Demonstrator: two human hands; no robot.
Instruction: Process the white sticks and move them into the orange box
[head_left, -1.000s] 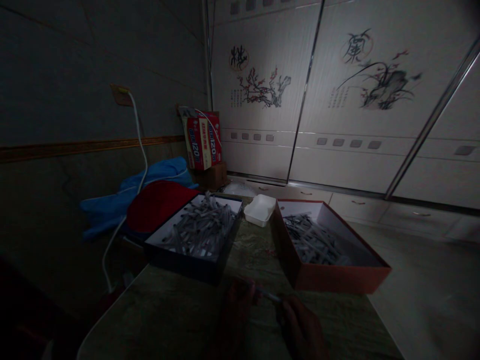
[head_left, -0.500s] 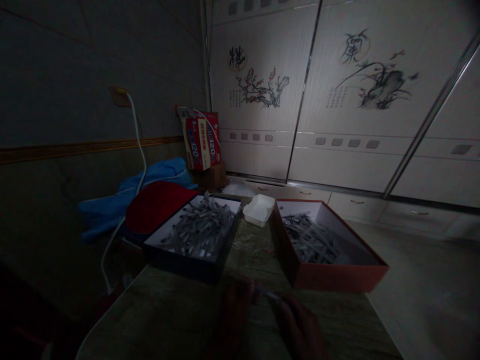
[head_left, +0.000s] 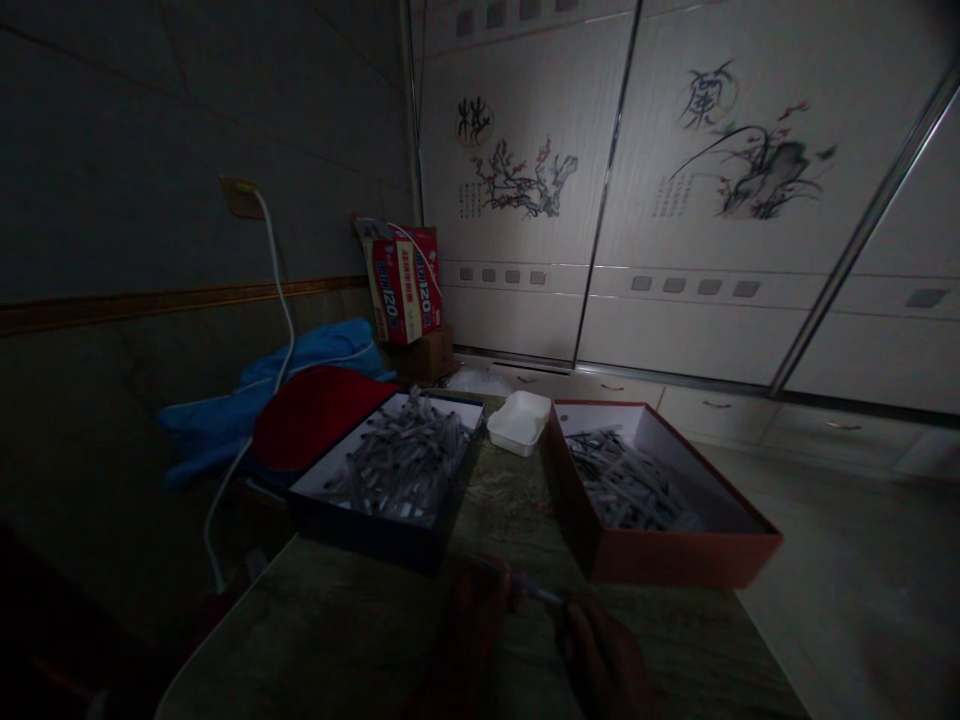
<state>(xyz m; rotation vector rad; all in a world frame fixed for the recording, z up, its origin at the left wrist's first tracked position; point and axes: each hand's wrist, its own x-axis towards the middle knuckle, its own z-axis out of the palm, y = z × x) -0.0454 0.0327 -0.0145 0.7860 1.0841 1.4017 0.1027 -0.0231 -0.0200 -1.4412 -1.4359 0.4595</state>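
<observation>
Low over the table, my left hand (head_left: 478,605) and my right hand (head_left: 601,645) grip a slim pale pen (head_left: 540,592) between them. My left hand is closed around one end, and the fingers of my right hand pinch the other. Dim light hides the finer details of the pen. Ahead on the left, a dark blue box (head_left: 367,538) holds a heap of similar translucent pens (head_left: 409,455), some with dark ends. To the right, a reddish-orange box (head_left: 686,555) contains another pile of slender pale pieces (head_left: 630,480).
Between the boxes, toward the back, sits a white plastic tray (head_left: 519,422). A red round item (head_left: 319,415) and blue cloth (head_left: 315,355) lie left of the blue box. A white cord (head_left: 274,250) hangs from the wall socket. A red carton (head_left: 405,285) stands behind.
Both hands stay almost in place with the pen between them. The view has shifted very slightly; boxes and tray are otherwise unchanged.
</observation>
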